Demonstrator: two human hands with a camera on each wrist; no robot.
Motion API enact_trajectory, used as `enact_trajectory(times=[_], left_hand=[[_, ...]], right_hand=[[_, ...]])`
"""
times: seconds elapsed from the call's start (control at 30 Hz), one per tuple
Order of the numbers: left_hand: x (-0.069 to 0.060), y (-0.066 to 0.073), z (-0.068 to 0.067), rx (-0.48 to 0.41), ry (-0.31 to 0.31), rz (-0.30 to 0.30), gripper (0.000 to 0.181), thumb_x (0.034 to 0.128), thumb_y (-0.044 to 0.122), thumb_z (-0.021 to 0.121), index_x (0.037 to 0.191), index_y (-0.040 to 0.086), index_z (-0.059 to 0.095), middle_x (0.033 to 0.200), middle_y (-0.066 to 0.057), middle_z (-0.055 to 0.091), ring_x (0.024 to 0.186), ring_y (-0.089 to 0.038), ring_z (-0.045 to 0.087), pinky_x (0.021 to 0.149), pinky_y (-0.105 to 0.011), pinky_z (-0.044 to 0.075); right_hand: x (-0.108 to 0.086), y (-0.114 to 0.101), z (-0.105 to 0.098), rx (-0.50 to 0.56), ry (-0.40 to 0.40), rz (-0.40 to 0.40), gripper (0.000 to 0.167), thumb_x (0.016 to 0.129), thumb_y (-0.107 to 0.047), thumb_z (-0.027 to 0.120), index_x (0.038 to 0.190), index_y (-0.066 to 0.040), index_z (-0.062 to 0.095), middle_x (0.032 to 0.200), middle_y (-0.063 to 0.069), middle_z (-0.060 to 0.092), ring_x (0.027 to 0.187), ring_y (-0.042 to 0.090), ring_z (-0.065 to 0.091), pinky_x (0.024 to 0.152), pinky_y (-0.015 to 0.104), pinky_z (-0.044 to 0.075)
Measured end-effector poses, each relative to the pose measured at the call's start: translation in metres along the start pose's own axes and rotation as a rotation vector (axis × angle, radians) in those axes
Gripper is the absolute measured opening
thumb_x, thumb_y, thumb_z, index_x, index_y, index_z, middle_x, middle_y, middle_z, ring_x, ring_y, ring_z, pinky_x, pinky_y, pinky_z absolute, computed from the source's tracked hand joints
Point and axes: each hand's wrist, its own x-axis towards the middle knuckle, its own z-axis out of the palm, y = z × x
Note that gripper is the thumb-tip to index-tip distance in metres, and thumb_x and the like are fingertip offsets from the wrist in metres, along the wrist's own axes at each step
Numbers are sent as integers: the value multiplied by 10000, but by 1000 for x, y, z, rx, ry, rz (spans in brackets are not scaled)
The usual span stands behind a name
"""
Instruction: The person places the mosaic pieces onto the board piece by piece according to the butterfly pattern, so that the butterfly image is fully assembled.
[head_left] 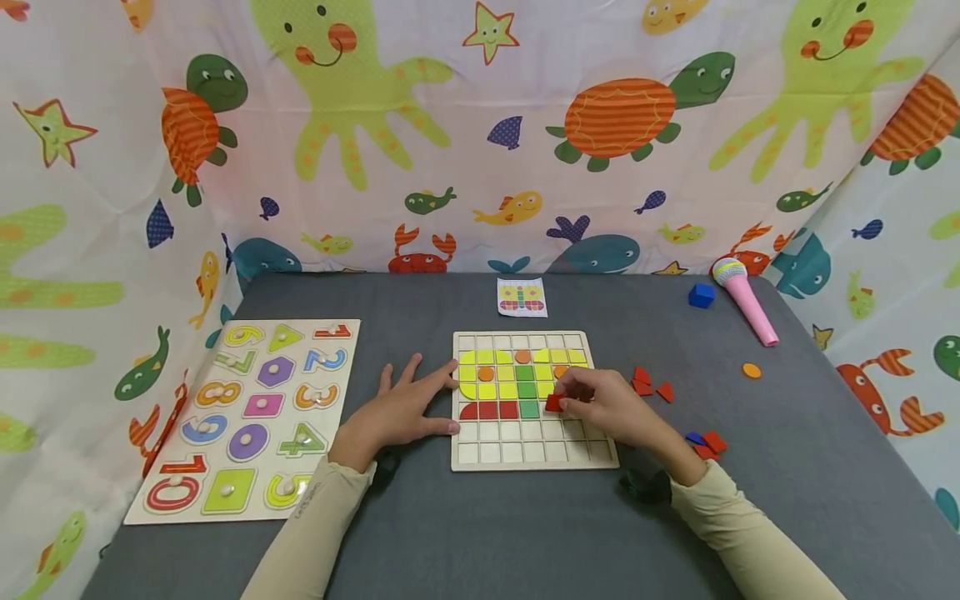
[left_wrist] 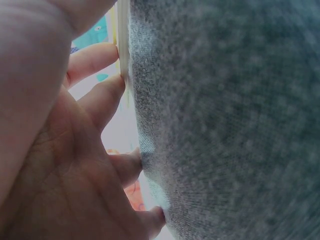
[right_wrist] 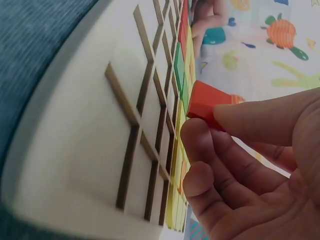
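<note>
A wooden grid board lies at the table's middle, its upper rows filled with yellow, orange, green and red tiles. Its two lowest rows are bare. My right hand pinches a red tile between thumb and fingertip, just over the board, to the right of the green column. In the right wrist view the tile is tilted, its lower edge close to the grid. Fingers spread, my left hand touches the board's left edge. Three red pieces lie in the row left of the green column.
Right of the board lie loose red triangles, more red pieces with a blue one, and an orange disc. Behind are a blue cube, a pink toy microphone and a pattern card. A number puzzle lies left.
</note>
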Motion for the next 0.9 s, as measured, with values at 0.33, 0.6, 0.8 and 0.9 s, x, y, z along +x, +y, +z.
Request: enact_trajectory(times=[0.33, 0.6, 0.8, 0.9], left_hand=[[2, 3, 0, 9, -6, 2, 980, 954, 487, 806, 1724, 206, 267, 1597, 43, 534, 1633, -412, -34, 1221, -686, -145], [1, 1, 1, 3, -6, -8, 982, 952, 488, 808, 1723, 210, 268, 1595, 44, 536, 1633, -412, -36, 1218, -688, -150], [1, 1, 0, 4, -3, -6, 984, 950, 479, 813, 1722, 201, 270, 1589, 40, 543, 1632, -420, -29, 1216, -694, -145], [1, 1, 0, 5, -2, -4, 984, 952, 481, 810, 1723, 200, 267, 1593, 39, 539, 1632, -419, -30, 1215, -694, -147]], right_hand=[[4, -3, 7, -64, -32, 11, 58, 980, -35, 761, 993, -88, 743, 894, -52, 680, 812, 167, 602, 739, 305, 540], [7, 1, 15, -148, 16, -85, 97, 941, -10, 806, 958, -97, 768, 873, -67, 600, 791, 136, 541, 668, 310, 480], [8, -1, 17, -186, 6, -85, 94, 926, 6, 806, 967, -70, 772, 808, -97, 624, 727, 102, 545, 646, 292, 495], [5, -1, 14, -178, 2, -70, 89, 936, 3, 794, 975, -72, 767, 816, -100, 629, 733, 98, 552, 655, 285, 504]])
